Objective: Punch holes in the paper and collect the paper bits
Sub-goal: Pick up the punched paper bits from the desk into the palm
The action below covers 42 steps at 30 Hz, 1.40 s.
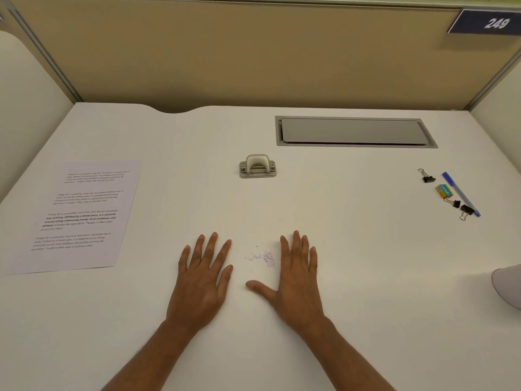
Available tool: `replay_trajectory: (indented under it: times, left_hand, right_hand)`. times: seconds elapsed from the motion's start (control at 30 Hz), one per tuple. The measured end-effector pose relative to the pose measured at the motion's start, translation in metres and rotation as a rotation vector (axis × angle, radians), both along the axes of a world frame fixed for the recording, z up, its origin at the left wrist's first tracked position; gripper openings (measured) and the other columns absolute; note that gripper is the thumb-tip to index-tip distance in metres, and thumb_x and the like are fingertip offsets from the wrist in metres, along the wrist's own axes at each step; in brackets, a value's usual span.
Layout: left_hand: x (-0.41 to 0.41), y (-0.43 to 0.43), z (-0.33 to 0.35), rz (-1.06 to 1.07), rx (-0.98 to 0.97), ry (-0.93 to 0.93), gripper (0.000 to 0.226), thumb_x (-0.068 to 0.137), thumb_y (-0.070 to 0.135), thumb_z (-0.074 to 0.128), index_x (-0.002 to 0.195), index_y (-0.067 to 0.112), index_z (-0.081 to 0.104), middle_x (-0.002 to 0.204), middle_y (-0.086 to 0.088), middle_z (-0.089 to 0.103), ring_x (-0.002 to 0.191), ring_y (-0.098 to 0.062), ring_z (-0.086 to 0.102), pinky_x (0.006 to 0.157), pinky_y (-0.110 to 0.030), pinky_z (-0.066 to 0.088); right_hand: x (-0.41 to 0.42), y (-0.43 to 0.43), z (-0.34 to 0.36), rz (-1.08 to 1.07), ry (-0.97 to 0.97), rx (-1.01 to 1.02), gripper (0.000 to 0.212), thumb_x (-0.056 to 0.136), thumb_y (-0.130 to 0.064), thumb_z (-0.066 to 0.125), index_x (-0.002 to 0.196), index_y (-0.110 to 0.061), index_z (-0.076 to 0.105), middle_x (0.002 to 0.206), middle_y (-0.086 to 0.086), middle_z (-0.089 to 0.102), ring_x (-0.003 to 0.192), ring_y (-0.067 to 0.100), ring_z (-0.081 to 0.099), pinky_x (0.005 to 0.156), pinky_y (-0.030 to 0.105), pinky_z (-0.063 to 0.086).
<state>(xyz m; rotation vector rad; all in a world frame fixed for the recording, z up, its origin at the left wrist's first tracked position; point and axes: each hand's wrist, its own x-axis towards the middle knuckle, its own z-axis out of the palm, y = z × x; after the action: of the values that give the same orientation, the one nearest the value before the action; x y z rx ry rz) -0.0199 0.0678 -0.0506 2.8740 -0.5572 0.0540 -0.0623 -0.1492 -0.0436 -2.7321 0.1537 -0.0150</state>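
A printed sheet of paper point(79, 215) lies flat at the left of the white desk point(366, 263). A small grey hole punch point(257, 166) stands alone at the desk's middle, well beyond both hands. A little heap of pale paper bits point(263, 255) lies between my hands. My left hand point(203, 280) rests flat, palm down, fingers spread, just left of the bits. My right hand point(298, 277) also lies flat with straight fingers, its index finger right beside the heap. Neither hand holds anything.
At the far right lie a blue pen point(461, 193), three black binder clips point(428, 177) and a small eraser point(445, 191). A grey cable hatch point(352, 132) is set into the desk at the back. Partition walls enclose the desk. A pale object point(509, 283) pokes in at the right edge.
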Motion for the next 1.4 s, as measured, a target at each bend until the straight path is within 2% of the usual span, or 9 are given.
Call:
replay_trajectory:
  times: [0.23, 0.4, 0.57, 0.7, 0.77, 0.93, 1.03, 1.23, 1.4]
  left_hand:
    - [-0.001, 0.001, 0.0, 0.001, 0.006, 0.008, 0.057, 0.105, 0.044, 0.026, 0.159, 0.031, 0.019, 0.168, 0.001, 0.016, 0.156, -0.021, 0.008, 0.124, -0.051, 0.017]
    - [0.0, 0.002, -0.002, 0.002, 0.012, 0.019, 0.057, 0.105, 0.043, 0.025, 0.16, 0.03, 0.017, 0.169, 0.001, 0.014, 0.156, -0.021, 0.006, 0.123, -0.052, 0.018]
    - [0.001, 0.001, -0.002, 0.005, -0.002, 0.02, 0.057, 0.105, 0.043, 0.025, 0.16, 0.03, 0.016, 0.169, 0.001, 0.014, 0.156, -0.021, 0.007, 0.124, -0.051, 0.017]
    - [0.0, 0.001, 0.0, 0.009, 0.005, 0.023, 0.057, 0.105, 0.042, 0.026, 0.16, 0.03, 0.017, 0.168, 0.002, 0.015, 0.156, -0.021, 0.007, 0.123, -0.052, 0.018]
    - [-0.001, 0.0, 0.001, 0.013, -0.005, 0.018, 0.056, 0.105, 0.041, 0.027, 0.159, 0.03, 0.02, 0.168, 0.002, 0.017, 0.156, -0.021, 0.009, 0.123, -0.051, 0.018]
    - [-0.002, 0.001, 0.0, 0.017, -0.001, 0.015, 0.057, 0.104, 0.04, 0.03, 0.159, 0.03, 0.02, 0.168, 0.002, 0.017, 0.156, -0.02, 0.01, 0.124, -0.051, 0.017]
    - [-0.001, 0.0, -0.001, 0.013, 0.003, 0.014, 0.057, 0.104, 0.04, 0.032, 0.159, 0.029, 0.02, 0.168, 0.001, 0.017, 0.156, -0.021, 0.01, 0.123, -0.052, 0.018]
    - [0.0, 0.0, 0.0, 0.01, 0.009, 0.023, 0.057, 0.105, 0.041, 0.027, 0.16, 0.03, 0.017, 0.168, 0.002, 0.015, 0.156, -0.021, 0.007, 0.124, -0.051, 0.016]
    - [0.0, 0.0, 0.0, 0.013, -0.006, 0.024, 0.056, 0.105, 0.041, 0.026, 0.16, 0.03, 0.019, 0.168, 0.002, 0.016, 0.156, -0.02, 0.007, 0.124, -0.051, 0.017]
  right_hand:
    - [0.035, 0.018, -0.005, -0.131, -0.026, 0.015, 0.101, 0.089, -0.082, 0.03, 0.16, -0.015, 0.005, 0.168, 0.013, -0.009, 0.154, 0.029, -0.015, 0.124, 0.054, 0.004]
    - [0.04, 0.045, -0.001, -0.159, -0.087, 0.015, 0.097, 0.091, -0.078, 0.03, 0.16, -0.012, 0.011, 0.167, 0.018, -0.004, 0.154, 0.032, -0.01, 0.124, 0.055, 0.002]
    - [0.041, 0.041, -0.009, -0.238, -0.086, -0.018, 0.078, 0.099, -0.058, 0.04, 0.157, -0.008, 0.023, 0.165, 0.024, 0.01, 0.154, 0.038, 0.006, 0.12, 0.059, 0.019]
    - [0.021, 0.024, -0.007, -0.283, -0.174, 0.183, 0.069, 0.102, -0.05, 0.044, 0.156, -0.012, 0.024, 0.167, 0.016, 0.01, 0.155, 0.026, 0.001, 0.124, 0.05, 0.014]
    - [0.006, 0.011, -0.006, -0.365, -0.254, 0.252, 0.063, 0.102, -0.039, 0.05, 0.154, -0.009, 0.03, 0.165, 0.016, 0.018, 0.155, 0.026, 0.008, 0.123, 0.051, 0.018]
    - [-0.025, -0.004, -0.021, -0.377, -0.203, -0.084, 0.054, 0.101, -0.024, 0.039, 0.15, 0.001, 0.035, 0.159, 0.029, 0.026, 0.15, 0.041, 0.02, 0.12, 0.056, 0.022]
    - [-0.012, 0.012, -0.019, -0.335, -0.146, -0.126, 0.053, 0.101, -0.019, 0.037, 0.15, 0.003, 0.036, 0.158, 0.032, 0.025, 0.149, 0.045, 0.023, 0.119, 0.058, 0.023]
    - [0.026, 0.036, -0.015, -0.236, -0.145, -0.012, 0.055, 0.102, -0.023, 0.026, 0.151, -0.001, 0.034, 0.16, 0.03, 0.023, 0.15, 0.044, 0.02, 0.119, 0.059, 0.022]
    - [0.037, 0.014, -0.01, -0.242, -0.266, 0.332, 0.049, 0.103, -0.021, 0.036, 0.15, -0.008, 0.037, 0.163, 0.013, 0.027, 0.153, 0.025, 0.016, 0.122, 0.048, 0.023]
